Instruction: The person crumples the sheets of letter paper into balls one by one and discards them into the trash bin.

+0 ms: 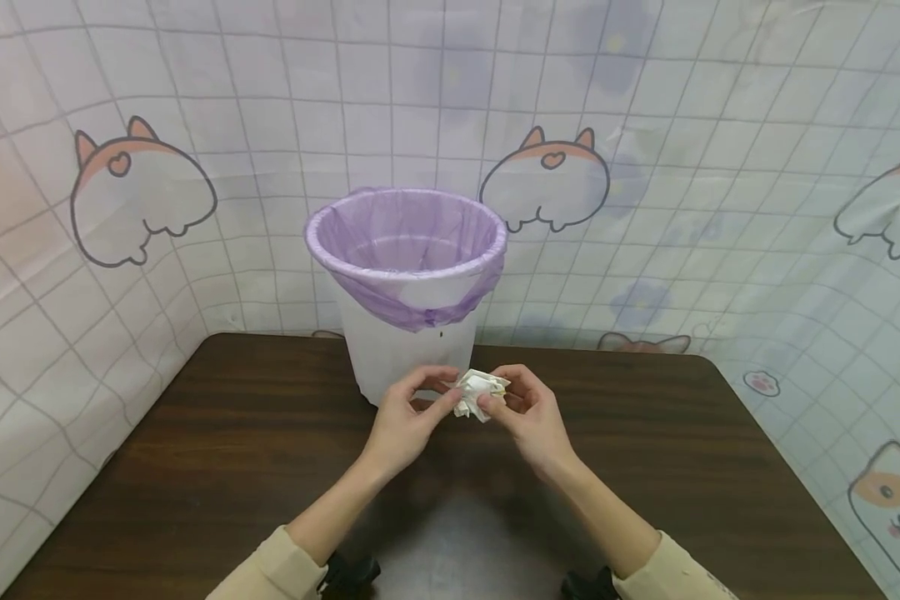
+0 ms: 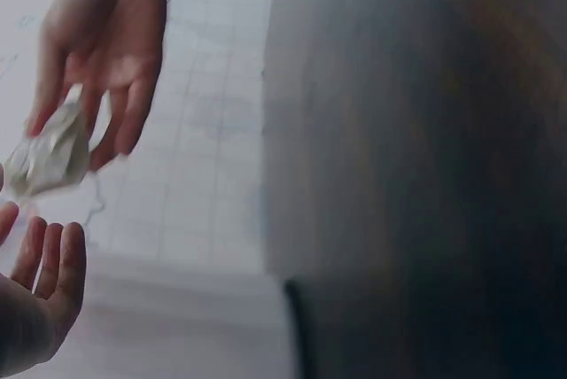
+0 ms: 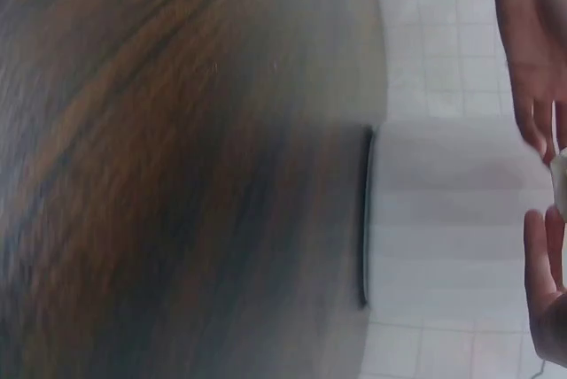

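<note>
A crumpled piece of white paper is held up between the two hands in front of the bin. My left hand pinches its left edge with thumb and fingertips. On the other side my right hand grips it, thumb in front and fingers behind. In the left wrist view the crumpled paper sits between the fingertips of both hands. Only a sliver of the paper shows at the right edge of the right wrist view. Its underside is hidden from above.
Just beyond the hands, a white bin stands on the dark wooden table. A purple bag lines it, folded over the rim. Behind the table hangs a gridded cloth with cartoon dogs.
</note>
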`<move>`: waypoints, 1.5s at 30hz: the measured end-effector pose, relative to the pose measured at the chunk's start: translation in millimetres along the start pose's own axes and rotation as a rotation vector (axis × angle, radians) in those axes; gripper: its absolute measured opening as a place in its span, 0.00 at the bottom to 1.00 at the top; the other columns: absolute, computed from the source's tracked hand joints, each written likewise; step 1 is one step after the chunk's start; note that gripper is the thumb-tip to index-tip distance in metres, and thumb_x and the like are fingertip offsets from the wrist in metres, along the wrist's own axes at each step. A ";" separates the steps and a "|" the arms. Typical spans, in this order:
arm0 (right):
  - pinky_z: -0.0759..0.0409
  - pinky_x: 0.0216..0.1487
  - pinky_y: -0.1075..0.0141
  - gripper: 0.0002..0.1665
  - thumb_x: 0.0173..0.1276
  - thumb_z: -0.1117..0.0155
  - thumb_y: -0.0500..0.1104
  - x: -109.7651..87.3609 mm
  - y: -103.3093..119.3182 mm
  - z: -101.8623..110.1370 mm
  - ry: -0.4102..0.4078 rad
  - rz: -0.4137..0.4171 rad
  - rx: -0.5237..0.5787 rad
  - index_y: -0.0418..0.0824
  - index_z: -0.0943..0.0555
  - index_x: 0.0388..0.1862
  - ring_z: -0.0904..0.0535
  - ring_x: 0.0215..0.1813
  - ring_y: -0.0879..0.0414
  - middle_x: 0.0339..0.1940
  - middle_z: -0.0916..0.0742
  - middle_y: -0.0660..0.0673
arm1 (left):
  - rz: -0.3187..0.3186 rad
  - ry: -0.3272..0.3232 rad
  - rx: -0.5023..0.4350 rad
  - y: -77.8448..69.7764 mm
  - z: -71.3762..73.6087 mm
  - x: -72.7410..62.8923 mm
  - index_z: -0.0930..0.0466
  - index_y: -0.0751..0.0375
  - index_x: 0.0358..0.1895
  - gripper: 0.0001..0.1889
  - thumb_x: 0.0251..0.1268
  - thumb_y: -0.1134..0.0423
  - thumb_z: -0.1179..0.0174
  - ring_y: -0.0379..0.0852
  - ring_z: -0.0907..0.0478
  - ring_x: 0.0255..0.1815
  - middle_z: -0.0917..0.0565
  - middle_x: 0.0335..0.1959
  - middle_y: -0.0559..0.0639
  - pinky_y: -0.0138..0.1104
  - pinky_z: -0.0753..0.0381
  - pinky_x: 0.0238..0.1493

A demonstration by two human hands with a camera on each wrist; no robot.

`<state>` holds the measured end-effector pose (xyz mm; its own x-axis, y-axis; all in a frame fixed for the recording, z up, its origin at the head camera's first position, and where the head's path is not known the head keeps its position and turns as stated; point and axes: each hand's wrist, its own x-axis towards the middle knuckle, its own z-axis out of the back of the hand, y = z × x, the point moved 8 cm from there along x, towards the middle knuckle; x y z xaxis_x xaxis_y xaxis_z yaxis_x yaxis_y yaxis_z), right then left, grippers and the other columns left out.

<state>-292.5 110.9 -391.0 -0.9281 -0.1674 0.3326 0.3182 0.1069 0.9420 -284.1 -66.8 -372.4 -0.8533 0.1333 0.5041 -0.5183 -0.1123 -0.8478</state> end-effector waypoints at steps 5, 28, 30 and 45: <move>0.15 0.39 0.64 0.20 0.67 0.30 0.28 0.0 5.6 4.1 0.014 0.021 -0.008 0.31 0.25 0.55 0.15 0.39 0.53 0.44 0.14 0.40 | -0.057 -0.139 0.057 -15.6 37.3 10.2 0.16 0.65 0.52 0.11 0.70 0.67 0.33 0.50 0.17 0.45 0.14 0.50 0.59 0.41 0.17 0.41; 0.13 0.38 0.46 0.22 0.69 0.31 0.27 4.3 20.3 20.6 0.027 0.048 0.001 0.31 0.27 0.58 0.13 0.41 0.51 0.48 0.16 0.38 | 0.149 -0.425 -0.379 -61.2 134.4 62.1 0.44 0.65 0.77 0.33 0.74 0.70 0.39 0.48 0.24 0.53 0.38 0.61 0.55 0.36 0.17 0.53; 0.13 0.38 0.47 0.22 0.69 0.31 0.27 5.6 22.9 20.8 0.026 0.056 -0.002 0.31 0.27 0.58 0.13 0.41 0.50 0.48 0.16 0.38 | 0.192 -0.420 -0.431 -59.3 135.6 65.9 0.45 0.64 0.78 0.36 0.73 0.69 0.37 0.47 0.24 0.55 0.38 0.62 0.55 0.36 0.17 0.55; 0.13 0.43 0.52 0.21 0.68 0.31 0.27 17.9 57.1 33.4 -0.040 0.120 -0.043 0.29 0.27 0.57 0.15 0.44 0.52 0.48 0.14 0.41 | 0.340 -0.445 -0.649 -52.3 138.8 82.3 0.44 0.66 0.79 0.40 0.67 0.77 0.35 0.42 0.20 0.46 0.28 0.53 0.53 0.32 0.19 0.54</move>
<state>-297.4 146.7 -332.7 -0.8896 -0.1163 0.4418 0.4347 0.0820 0.8969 -335.0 -186.6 -263.7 -0.9695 -0.2199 0.1081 -0.2114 0.5276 -0.8227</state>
